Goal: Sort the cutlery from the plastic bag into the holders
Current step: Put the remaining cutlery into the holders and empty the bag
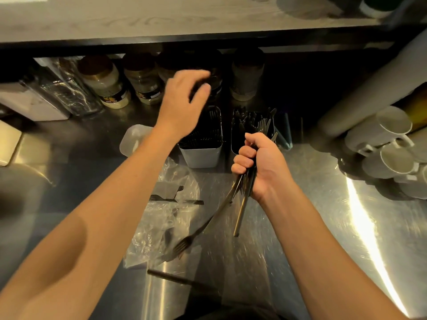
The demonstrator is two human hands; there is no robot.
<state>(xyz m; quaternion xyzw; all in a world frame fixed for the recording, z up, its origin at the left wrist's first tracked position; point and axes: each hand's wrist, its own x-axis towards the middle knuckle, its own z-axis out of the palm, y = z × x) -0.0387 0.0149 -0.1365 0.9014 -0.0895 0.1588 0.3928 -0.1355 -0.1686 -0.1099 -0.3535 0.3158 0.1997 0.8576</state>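
My right hand (260, 165) grips a bundle of dark cutlery (242, 197), with handles and one fork head sticking out below my fist. My left hand (184, 100) hovers above the left holder (201, 155), fingers loosely curled and blurred; I see nothing in it. The left holder is a white box with forks inside. The right holder (238, 144) stands beside it, full of dark cutlery. The clear plastic bag (161, 218) lies crumpled on the steel counter, with a fork (161, 199) on it. Another dark piece (175, 279) lies on the counter near the front edge.
Jars (108, 88) and a glass container (67, 93) line the back under a shelf. A white plastic tub (132, 140) lies left of the holders. Stacked white mugs (388, 144) fill the right side. A white box (30, 105) stands far left.
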